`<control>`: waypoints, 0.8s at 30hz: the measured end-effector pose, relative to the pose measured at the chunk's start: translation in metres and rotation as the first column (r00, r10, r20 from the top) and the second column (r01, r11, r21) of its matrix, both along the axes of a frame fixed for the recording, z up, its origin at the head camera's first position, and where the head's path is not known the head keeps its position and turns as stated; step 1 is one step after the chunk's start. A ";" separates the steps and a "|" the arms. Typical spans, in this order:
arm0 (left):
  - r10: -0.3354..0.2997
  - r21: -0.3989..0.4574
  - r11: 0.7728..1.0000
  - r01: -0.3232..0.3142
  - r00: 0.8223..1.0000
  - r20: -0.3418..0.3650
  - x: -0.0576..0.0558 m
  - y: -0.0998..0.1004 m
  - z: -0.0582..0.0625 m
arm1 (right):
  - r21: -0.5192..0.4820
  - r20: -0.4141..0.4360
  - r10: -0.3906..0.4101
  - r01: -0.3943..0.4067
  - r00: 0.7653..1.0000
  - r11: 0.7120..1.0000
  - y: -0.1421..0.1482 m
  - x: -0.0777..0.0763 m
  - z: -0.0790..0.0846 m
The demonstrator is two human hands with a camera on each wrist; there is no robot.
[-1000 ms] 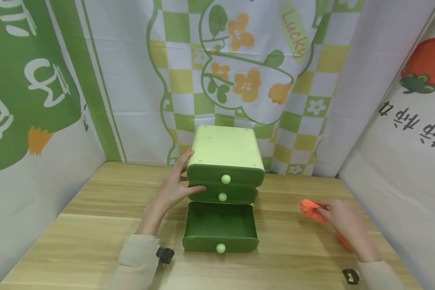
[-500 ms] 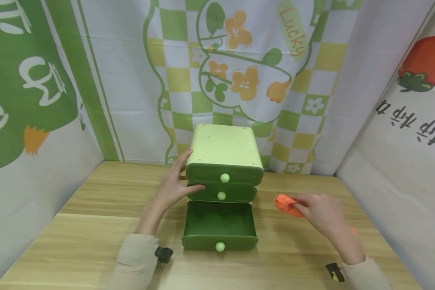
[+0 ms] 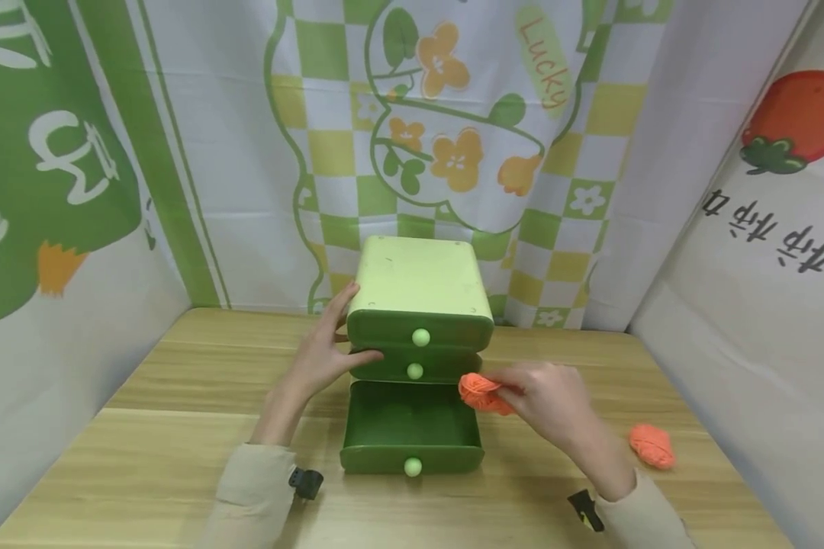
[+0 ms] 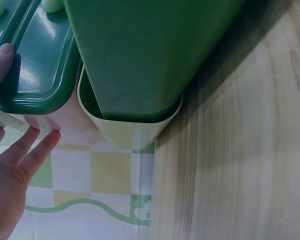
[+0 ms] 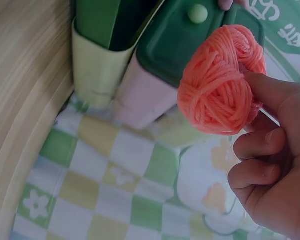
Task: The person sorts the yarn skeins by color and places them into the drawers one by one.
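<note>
My right hand (image 3: 552, 400) pinches a ball of orange yarn (image 3: 482, 393) between thumb and fingers, at the right side of the pulled-out bottom drawer (image 3: 412, 415). In the right wrist view the yarn ball (image 5: 217, 82) shows its wound strands. My left hand (image 3: 316, 362) rests on the left side of the small drawer cabinet (image 3: 419, 274), its thumb against the front of the middle drawer (image 3: 384, 369). In the left wrist view the fingers (image 4: 42, 147) of this hand are spread and fairly straight. The top drawer (image 3: 384, 329) and middle drawer are closed. The bottom drawer's visible inside holds nothing.
A second ball of orange yarn (image 3: 652, 446) lies on the wooden table (image 3: 199, 427) at the right, near its edge. Printed cloth (image 3: 247, 152) hangs behind the cabinet and along both sides. Each drawer has a round pale knob (image 3: 413, 467).
My right hand has carried the yarn ball leftward from the right of the table to the bottom drawer's side. The second yarn ball has come into full view. My left hand stays on the cabinet.
</note>
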State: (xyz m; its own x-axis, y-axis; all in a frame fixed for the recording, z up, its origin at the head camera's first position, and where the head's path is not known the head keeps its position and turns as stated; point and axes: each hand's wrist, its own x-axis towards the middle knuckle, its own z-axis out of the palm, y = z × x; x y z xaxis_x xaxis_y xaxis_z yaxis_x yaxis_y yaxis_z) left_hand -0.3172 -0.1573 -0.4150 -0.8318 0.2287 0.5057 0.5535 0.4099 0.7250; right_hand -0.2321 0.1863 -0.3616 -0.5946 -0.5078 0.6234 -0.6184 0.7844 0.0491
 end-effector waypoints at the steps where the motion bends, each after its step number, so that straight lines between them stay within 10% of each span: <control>1: 0.001 0.000 1.000 -0.001 1.000 0.000 0.000 0.000 0.000 | -0.002 0.000 0.007 -0.007 1.000 1.000 -0.004 -0.001 -0.001; 24: -0.009 0.009 1.000 0.009 1.000 0.013 0.001 -0.001 0.002 | 0.075 0.102 0.145 -0.153 0.984 0.985 -0.077 -0.004 -0.019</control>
State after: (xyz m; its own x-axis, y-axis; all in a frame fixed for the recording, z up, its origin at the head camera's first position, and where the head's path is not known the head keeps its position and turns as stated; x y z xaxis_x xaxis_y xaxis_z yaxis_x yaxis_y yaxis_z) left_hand -0.3157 -0.1580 -0.4132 -0.8361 0.2321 0.4970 0.5479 0.3985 0.7356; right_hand -0.2362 0.1093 -0.3804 -0.5638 -0.6420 0.5196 -0.7327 0.6792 0.0443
